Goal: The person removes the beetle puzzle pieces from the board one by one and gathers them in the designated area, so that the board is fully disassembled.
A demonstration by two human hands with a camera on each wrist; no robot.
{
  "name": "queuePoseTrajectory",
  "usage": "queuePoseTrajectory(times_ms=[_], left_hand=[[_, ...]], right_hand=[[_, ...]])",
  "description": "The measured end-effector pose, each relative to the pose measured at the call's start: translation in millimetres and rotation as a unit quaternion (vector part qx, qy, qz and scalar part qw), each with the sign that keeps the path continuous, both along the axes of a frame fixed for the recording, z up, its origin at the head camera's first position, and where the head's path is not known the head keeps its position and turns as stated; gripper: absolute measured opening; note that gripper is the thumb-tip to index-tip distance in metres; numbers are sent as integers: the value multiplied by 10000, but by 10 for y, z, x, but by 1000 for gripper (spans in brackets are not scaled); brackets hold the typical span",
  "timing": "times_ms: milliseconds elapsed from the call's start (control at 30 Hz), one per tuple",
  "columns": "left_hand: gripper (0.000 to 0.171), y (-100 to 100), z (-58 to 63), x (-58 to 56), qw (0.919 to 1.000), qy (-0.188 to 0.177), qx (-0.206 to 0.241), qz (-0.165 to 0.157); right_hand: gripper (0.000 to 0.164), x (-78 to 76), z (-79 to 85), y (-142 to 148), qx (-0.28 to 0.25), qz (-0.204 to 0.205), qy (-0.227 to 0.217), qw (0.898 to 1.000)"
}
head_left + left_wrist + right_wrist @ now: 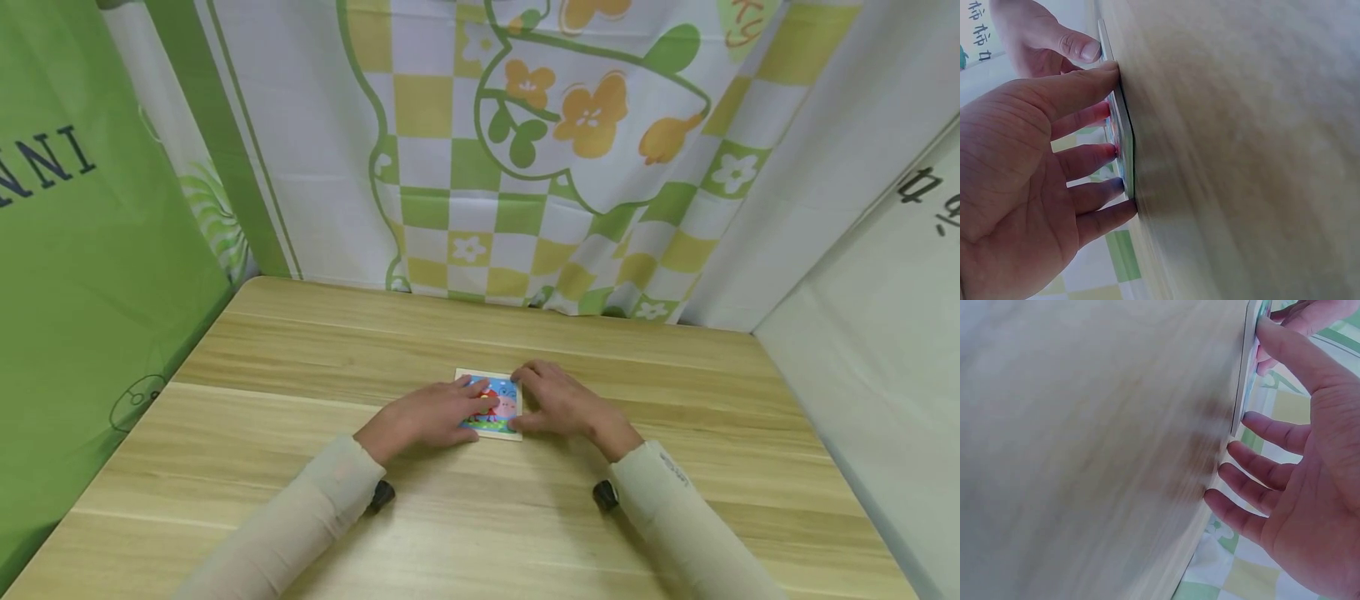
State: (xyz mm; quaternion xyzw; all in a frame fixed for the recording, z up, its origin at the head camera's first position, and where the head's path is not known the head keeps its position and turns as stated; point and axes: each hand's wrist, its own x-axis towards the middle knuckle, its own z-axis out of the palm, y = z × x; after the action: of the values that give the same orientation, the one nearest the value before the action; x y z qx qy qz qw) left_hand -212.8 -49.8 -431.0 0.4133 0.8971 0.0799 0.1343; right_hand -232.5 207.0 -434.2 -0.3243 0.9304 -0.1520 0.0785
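Observation:
A small, flat square picture board [507, 408] lies on the table, showing a pink cartoon animal in red on blue and green inside a pale border. My left hand [438, 412] rests over its left part, fingers spread and nearly straight, with the fingertips on the picture. In the left wrist view its thumb [1088, 87] lies along the board's near edge. At the right border is my right hand [566, 406], thumb and index fingertip on the board's corners. The other right fingers [1247, 509] reach past the far corner, tips at the tabletop. Part of the picture is hidden under the left fingers.
The wooden table [300, 467] extends around the board on all sides. Behind its far edge hangs a patterned curtain [472, 167]. A green cloth wall [90, 275] stands left, a white one [870, 358] right. Black devices [382, 496] sit under both wrists.

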Motion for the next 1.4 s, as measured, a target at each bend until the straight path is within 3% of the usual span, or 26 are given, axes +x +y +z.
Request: queuePoseTrajectory(times_ms=[433, 1400], left_hand=[[62, 28, 4, -27, 9996, -197, 20, 197], [60, 142, 41, -34, 9987, 187, -413, 218]], right_hand=[[68, -64, 61, -79, 59, -364, -470, 9982], [71, -44, 76, -114, 19, -244, -97, 9997]])
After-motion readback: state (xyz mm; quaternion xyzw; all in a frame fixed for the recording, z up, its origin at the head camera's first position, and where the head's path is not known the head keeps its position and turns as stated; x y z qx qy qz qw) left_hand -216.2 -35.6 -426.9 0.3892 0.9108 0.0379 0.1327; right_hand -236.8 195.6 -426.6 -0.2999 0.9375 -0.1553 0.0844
